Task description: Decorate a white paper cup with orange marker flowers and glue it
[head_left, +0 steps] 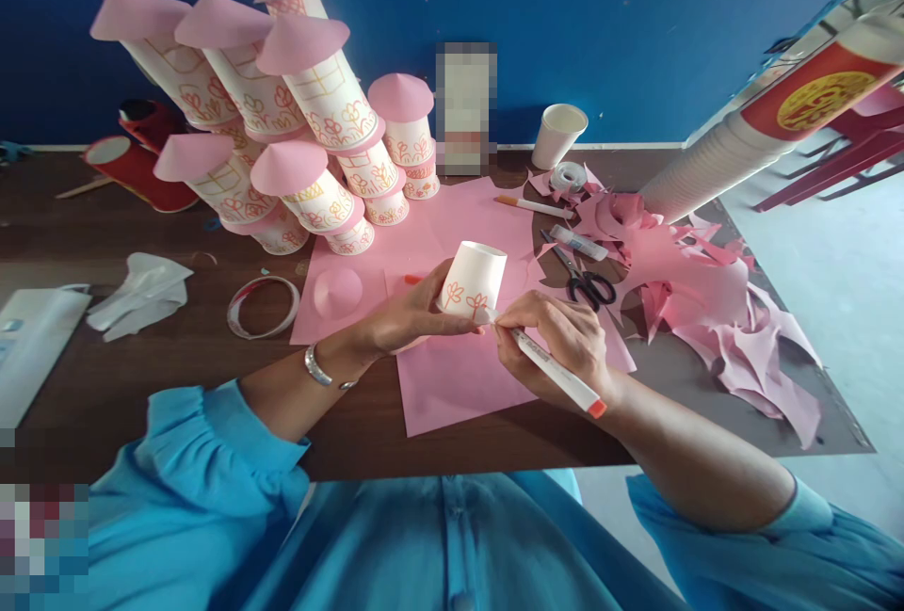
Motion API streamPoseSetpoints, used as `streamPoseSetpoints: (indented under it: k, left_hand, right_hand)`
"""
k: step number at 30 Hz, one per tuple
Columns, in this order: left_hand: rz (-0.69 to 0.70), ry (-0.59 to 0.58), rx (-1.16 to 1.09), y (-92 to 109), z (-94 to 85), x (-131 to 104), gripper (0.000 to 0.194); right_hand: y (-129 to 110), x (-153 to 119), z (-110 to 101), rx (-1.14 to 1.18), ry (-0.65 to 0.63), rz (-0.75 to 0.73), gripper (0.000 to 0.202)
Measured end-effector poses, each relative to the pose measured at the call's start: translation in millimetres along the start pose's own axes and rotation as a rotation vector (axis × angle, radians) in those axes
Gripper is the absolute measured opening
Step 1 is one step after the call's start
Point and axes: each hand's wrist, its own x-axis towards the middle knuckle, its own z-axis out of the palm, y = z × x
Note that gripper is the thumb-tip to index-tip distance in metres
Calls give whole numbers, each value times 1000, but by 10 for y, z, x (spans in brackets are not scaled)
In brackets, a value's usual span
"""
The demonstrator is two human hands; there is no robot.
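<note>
My left hand (416, 310) is wrapped round a white paper cup (475, 274), held tilted above the pink paper (452, 385). Orange flower drawings run along the cup's lower part. A white marker (557, 371) with an orange end is pinched in my right hand (557, 338), its tip at the cup's lower right edge. On the left stand several decorated cup towers (331, 103) with pink cone roofs and drawn flowers and windows. A loose pink cone (337, 295) lies left of my left hand.
Black scissors (591, 289), a glue stick (579, 242), another marker (533, 206) and pink scraps (692, 272) lie to the right. A tape roll (264, 308) is at left. A white cup (560, 135) and a long cup stack (749, 140) stand behind.
</note>
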Motion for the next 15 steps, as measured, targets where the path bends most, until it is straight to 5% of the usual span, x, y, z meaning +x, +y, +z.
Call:
streamPoseSetpoints:
  k: [15]
  left_hand:
    - [7,-5,5,-22,-14,2,72]
  right_hand:
    - [8,-43,21,40,-10,-7,16]
